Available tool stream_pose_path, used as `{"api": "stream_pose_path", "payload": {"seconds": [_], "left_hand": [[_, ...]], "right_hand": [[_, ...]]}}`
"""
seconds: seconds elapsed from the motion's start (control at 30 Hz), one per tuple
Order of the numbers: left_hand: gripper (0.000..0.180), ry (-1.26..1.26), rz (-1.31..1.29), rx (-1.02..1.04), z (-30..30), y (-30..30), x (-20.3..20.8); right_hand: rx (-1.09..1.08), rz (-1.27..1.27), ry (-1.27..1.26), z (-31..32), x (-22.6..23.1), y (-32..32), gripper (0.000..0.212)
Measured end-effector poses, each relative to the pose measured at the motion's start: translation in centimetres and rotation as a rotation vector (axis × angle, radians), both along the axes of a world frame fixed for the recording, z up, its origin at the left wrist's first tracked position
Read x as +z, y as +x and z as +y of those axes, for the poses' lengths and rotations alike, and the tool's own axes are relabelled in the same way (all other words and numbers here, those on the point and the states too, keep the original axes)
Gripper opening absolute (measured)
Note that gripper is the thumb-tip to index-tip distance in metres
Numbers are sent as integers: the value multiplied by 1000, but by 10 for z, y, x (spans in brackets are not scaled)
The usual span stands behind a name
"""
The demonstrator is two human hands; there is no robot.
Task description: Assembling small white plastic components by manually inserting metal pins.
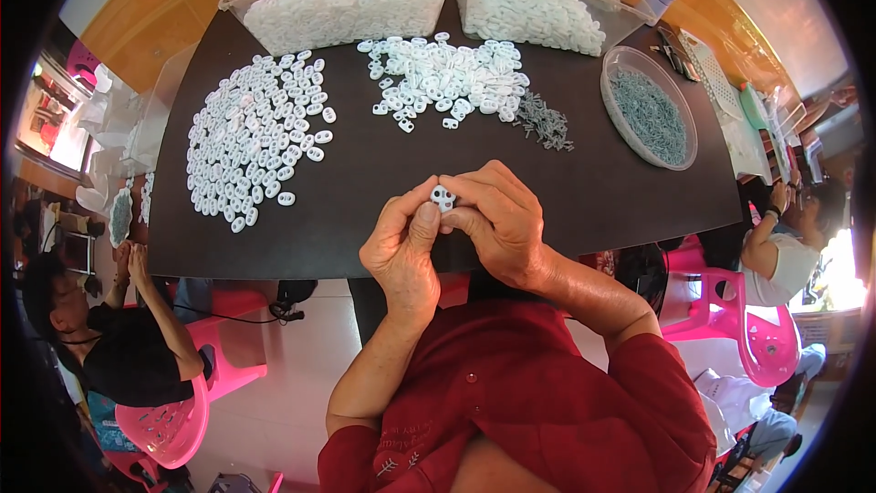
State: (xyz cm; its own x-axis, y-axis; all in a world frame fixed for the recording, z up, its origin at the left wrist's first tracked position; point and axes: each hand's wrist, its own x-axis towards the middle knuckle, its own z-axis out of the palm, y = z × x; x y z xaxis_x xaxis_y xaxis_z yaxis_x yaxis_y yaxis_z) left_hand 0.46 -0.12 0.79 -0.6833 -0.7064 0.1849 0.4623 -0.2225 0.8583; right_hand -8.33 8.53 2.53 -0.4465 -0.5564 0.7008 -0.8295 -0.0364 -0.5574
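Note:
A small white plastic piece with dark holes (pixel 443 197) is pinched between my two hands, just above the near edge of the dark table. My left hand (pixel 404 251) grips it from the left with thumb and forefinger. From the other side, my right hand (pixel 500 224) closes thumb and fingers on the same piece, with its other fingers curled. Beyond my hands lies a heap of loose white plastic pieces (pixel 447 73), with a small pile of grey screws (pixel 546 120) beside it. To the left spreads a wide pile of white two-hole oval pieces (pixel 245 139).
Two clear bins (pixel 342 18) (pixel 534 14) of white pieces stand along the far edge. A round clear tub (pixel 686 152) of screws sits at right. Co-workers sit left (pixel 137 319) and right (pixel 785 256), near pink plastic stools (pixel 703 297). The dark tabletop (pixel 347 173) curves around me.

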Motion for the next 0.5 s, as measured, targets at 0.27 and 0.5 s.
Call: {"api": "stream_pose_path", "payload": {"seconds": [0.27,0.5], "left_hand": [[18,65,47,-16,-4,-1,0],[18,39,67,45,-1,1,4]], "right_hand": [[23,128,-50,-7,1,-2,32],[33,83,-43,-8,1,3,31]]}}
